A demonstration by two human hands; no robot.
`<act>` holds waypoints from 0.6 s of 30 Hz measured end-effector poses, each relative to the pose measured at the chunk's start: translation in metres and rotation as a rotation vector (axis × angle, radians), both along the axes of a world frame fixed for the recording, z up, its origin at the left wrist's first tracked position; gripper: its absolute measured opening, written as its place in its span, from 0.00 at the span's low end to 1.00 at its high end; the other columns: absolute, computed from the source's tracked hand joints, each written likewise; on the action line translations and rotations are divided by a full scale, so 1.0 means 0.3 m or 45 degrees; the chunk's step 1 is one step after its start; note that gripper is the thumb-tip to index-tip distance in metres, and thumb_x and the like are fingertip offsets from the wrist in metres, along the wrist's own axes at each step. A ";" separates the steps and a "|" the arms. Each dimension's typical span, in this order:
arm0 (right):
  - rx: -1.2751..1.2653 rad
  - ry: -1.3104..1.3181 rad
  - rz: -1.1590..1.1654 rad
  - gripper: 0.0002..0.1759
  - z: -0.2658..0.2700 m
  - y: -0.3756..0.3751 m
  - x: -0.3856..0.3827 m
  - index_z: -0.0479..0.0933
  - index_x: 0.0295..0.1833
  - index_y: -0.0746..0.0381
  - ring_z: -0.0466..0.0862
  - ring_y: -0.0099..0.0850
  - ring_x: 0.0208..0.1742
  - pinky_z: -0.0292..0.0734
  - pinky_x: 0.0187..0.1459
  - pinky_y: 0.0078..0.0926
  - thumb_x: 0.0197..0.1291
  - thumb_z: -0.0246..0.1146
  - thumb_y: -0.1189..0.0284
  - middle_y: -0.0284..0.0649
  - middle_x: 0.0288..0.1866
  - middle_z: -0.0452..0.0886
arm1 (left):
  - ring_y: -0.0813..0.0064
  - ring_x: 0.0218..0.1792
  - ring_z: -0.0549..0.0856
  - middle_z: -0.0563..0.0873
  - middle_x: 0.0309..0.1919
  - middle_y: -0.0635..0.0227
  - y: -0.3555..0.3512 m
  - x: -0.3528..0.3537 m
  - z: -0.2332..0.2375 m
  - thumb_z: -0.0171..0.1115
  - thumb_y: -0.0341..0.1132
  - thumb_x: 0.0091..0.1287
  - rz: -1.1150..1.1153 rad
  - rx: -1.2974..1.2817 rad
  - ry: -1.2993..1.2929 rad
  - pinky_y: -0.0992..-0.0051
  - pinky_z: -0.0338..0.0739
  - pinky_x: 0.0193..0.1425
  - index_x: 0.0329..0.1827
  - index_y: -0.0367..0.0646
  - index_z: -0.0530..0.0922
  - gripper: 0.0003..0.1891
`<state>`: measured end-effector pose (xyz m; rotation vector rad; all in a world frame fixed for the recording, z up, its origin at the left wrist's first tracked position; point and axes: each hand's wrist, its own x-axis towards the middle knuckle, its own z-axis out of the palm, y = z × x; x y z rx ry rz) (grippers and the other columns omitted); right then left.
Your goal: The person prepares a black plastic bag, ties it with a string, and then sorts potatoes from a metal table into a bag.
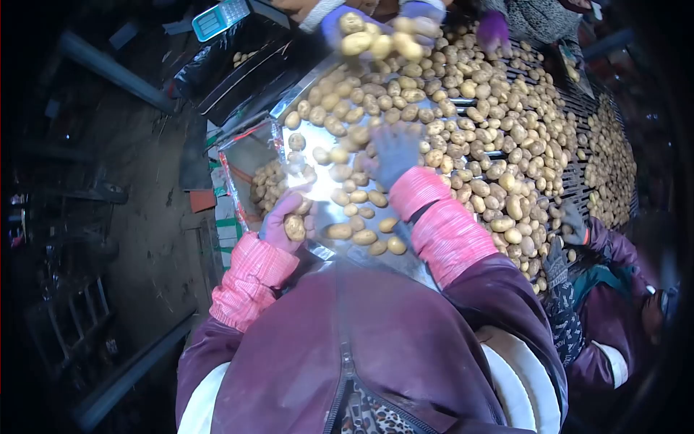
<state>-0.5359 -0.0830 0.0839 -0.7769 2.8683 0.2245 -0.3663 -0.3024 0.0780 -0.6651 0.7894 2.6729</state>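
Note:
My left hand (277,223), in a pinkish-purple glove, is closed around a potato (294,228) at the left edge of the shiny metal chute (329,253). Another potato shows by its fingertips. My right hand (397,153), in a grey-blue glove, lies spread with fingers forward on the metal among loose potatoes (376,198), somewhat blurred. Whether its fingers touch a particular potato is hard to see. Several potatoes lie on the metal between my two hands.
Many potatoes (517,130) cover the slatted conveyor (575,184) to the right. Across from me, a person's purple-gloved hands (332,27) hold several potatoes. Another purple glove (494,32) reaches in beside them. A co-worker's sleeve (614,249) is at right. Potatoes (267,184) lie below the chute's left edge.

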 end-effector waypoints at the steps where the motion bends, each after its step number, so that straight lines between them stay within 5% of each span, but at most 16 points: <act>1: 0.068 -0.018 0.071 0.38 -0.004 -0.025 0.040 0.60 0.76 0.52 0.62 0.47 0.75 0.49 0.69 0.65 0.66 0.50 0.44 0.48 0.75 0.63 | 0.74 0.28 0.83 0.84 0.36 0.65 0.004 -0.001 0.003 0.58 0.41 0.70 0.010 -0.007 -0.020 0.73 0.78 0.26 0.62 0.49 0.75 0.19; 4: -0.061 0.042 0.136 0.39 -0.067 -0.077 0.115 0.53 0.80 0.51 0.54 0.49 0.80 0.40 0.73 0.69 0.69 0.46 0.44 0.49 0.80 0.55 | 0.74 0.28 0.84 0.84 0.36 0.65 -0.001 -0.004 -0.010 0.57 0.42 0.71 -0.022 -0.037 -0.027 0.73 0.79 0.26 0.61 0.49 0.76 0.18; 7: -0.151 0.218 0.488 0.36 -0.048 -0.049 0.218 0.65 0.73 0.52 0.58 0.55 0.75 0.43 0.72 0.70 0.63 0.57 0.50 0.47 0.69 0.66 | 0.74 0.27 0.83 0.83 0.35 0.65 -0.011 -0.001 0.016 0.57 0.42 0.71 -0.057 -0.096 -0.037 0.72 0.78 0.26 0.60 0.49 0.76 0.17; 8: -0.451 0.065 0.471 0.34 -0.129 -0.044 0.258 0.69 0.70 0.53 0.57 0.59 0.75 0.46 0.72 0.68 0.60 0.60 0.52 0.48 0.69 0.66 | 0.74 0.26 0.83 0.83 0.35 0.65 -0.014 0.001 0.026 0.57 0.42 0.71 -0.055 -0.112 -0.042 0.72 0.78 0.25 0.59 0.48 0.76 0.17; 12: -0.664 -0.110 0.589 0.34 -0.060 0.083 0.333 0.72 0.66 0.54 0.60 0.57 0.74 0.52 0.70 0.67 0.57 0.63 0.50 0.49 0.68 0.67 | 0.74 0.26 0.82 0.82 0.34 0.64 -0.040 0.021 0.019 0.57 0.42 0.70 -0.013 -0.103 0.065 0.72 0.77 0.24 0.57 0.46 0.77 0.17; 15: -0.640 -0.243 0.539 0.34 0.066 0.155 0.389 0.72 0.67 0.52 0.62 0.57 0.73 0.50 0.71 0.67 0.56 0.63 0.50 0.50 0.70 0.66 | 0.73 0.26 0.82 0.82 0.33 0.63 -0.044 0.034 0.040 0.57 0.42 0.70 -0.006 -0.104 0.040 0.72 0.76 0.23 0.55 0.44 0.78 0.16; 18: -0.386 -0.084 0.530 0.34 0.001 0.136 0.393 0.68 0.71 0.46 0.62 0.58 0.73 0.49 0.71 0.68 0.59 0.61 0.51 0.55 0.74 0.62 | 0.73 0.26 0.81 0.82 0.33 0.63 -0.044 0.046 0.062 0.57 0.43 0.70 -0.043 -0.101 0.010 0.73 0.75 0.23 0.54 0.43 0.78 0.16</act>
